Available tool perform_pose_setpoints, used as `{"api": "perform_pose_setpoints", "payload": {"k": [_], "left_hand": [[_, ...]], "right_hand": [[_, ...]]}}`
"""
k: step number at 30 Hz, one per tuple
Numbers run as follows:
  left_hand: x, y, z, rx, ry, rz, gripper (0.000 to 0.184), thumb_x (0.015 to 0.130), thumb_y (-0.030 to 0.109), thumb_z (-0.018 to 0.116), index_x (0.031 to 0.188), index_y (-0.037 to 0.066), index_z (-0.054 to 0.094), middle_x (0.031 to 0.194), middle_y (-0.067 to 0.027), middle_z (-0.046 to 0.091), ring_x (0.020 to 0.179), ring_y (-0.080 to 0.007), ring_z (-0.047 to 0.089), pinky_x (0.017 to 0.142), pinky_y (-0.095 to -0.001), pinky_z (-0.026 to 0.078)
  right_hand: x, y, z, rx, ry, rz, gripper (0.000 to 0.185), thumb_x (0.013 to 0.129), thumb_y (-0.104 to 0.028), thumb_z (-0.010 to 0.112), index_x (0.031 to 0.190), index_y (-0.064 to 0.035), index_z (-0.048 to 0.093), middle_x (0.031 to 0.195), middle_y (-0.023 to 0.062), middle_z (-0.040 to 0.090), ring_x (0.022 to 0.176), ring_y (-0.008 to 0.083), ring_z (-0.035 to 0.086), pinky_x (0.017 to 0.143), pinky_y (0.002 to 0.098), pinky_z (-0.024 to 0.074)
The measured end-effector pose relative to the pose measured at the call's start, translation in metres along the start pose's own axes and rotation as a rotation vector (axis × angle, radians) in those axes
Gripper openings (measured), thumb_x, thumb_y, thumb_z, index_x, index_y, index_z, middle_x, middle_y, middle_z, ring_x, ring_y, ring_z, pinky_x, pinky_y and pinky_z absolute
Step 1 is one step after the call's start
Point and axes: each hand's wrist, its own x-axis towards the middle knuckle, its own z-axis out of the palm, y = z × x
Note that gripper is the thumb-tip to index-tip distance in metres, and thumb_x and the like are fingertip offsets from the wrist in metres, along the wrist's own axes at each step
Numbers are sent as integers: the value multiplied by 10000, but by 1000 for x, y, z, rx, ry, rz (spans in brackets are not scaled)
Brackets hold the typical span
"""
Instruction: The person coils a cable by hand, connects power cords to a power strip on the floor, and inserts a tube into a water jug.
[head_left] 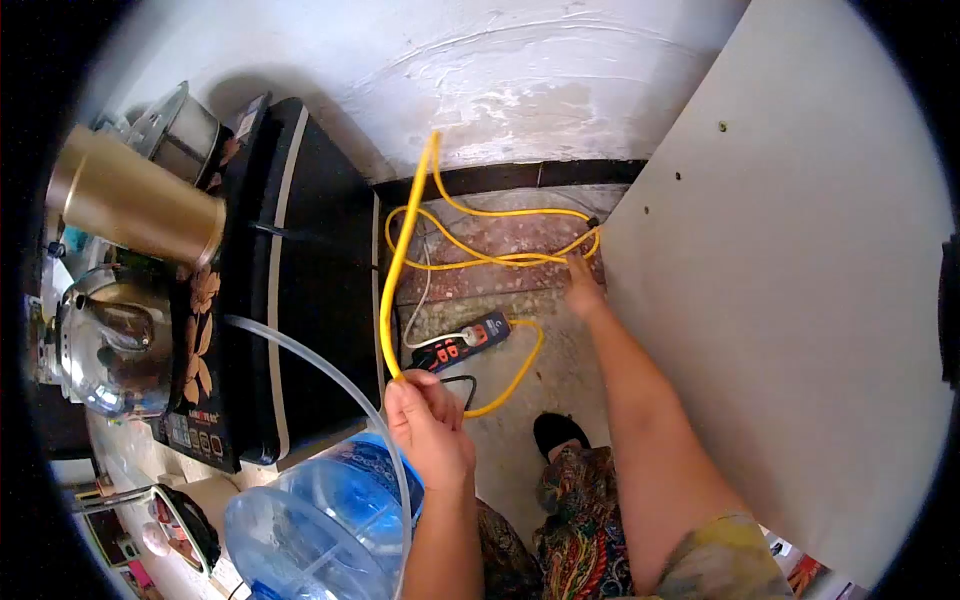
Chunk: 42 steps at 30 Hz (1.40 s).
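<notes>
My left hand [430, 425] is closed round a thick yellow cable [403, 245], which rises from the fist and bends over in a loop near the wall. Farther forward, low by the pale panel, my right hand [583, 287] grips the end of the same cable's looped coil. A dark tie appears to bind the coil near its right end. Below the coil lies a black and orange power strip [460, 342] with a white plug in it. Another stretch of yellow cord curves from the strip toward my left hand.
At left stands a black cabinet [335, 250] bearing a steel kettle [115, 340], a gold cylinder [150, 200] and a pot. A clear hose [330, 365] arcs past a large blue water bottle [310, 520]. The pale panel [790, 250] borders the right side.
</notes>
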Motion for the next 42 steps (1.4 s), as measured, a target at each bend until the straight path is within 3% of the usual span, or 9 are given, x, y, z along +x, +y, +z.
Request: {"api": "perform_pose_setpoints", "payload": {"k": [8,14,19,25,31,33,37,40,42], "left_hand": [[11,0,-1,108,-26,26,277,865,308,362,752,66,434,468,46,249,391,-41,194,357,-195,166],[17,1,11,169,-91,29,271,866,290,368,768,51,451,468,44,261,392,-39,206,355,-195,172],[19,-1,14,181,-94,16,268,866,277,371,788,41,471,469,40,277,392,-37,222,351,-191,178],[15,-13,7,195,-91,-25,237,870,242,374,783,54,490,490,73,305,408,-4,232,366,-171,166],[18,-32,0,275,-58,-40,262,873,247,360,959,35,489,473,66,285,380,-9,216,338,-167,170],[18,-32,2,253,-77,-48,289,873,239,359,1059,40,455,479,71,279,381,-5,213,338,-161,166],[19,-31,3,257,-113,-9,306,870,229,364,1110,48,424,488,71,277,389,-5,215,342,-157,168],[15,-32,10,164,-135,-44,293,868,216,370,1105,54,425,490,67,274,393,-9,216,344,-160,171],[12,-30,8,93,-190,-149,284,865,214,381,1097,58,433,540,54,347,435,-23,293,380,-161,245]], "right_hand": [[2,-14,1,-160,-116,31,469,738,-14,366,1201,-64,312,1258,152,278,1129,292,328,932,342,287],[-21,-63,-21,-380,-140,28,231,692,-55,445,885,-10,564,966,172,531,855,308,529,761,389,418],[-17,-84,-6,84,-288,49,267,634,-201,572,817,-8,588,705,150,583,690,248,565,664,328,433],[-12,-128,-61,797,-524,-107,270,653,-179,584,856,0,584,735,57,577,651,122,526,643,237,402],[-41,-165,-125,879,-514,69,499,696,-222,548,1122,4,418,840,106,580,813,172,551,692,254,421],[-43,-171,-133,124,-63,-134,507,705,-219,538,1148,-18,396,872,127,568,825,191,551,710,267,429],[-48,-164,-145,-3,-149,-271,528,704,-207,544,1172,-41,364,903,136,556,867,218,543,739,282,426],[-56,-172,-163,227,-239,-419,511,715,-152,534,1178,-34,353,923,131,552,888,246,537,768,323,429],[-62,-186,-178,1350,-681,-122,444,731,-87,496,1147,0,367,1017,187,479,965,295,481,839,381,396]]}}
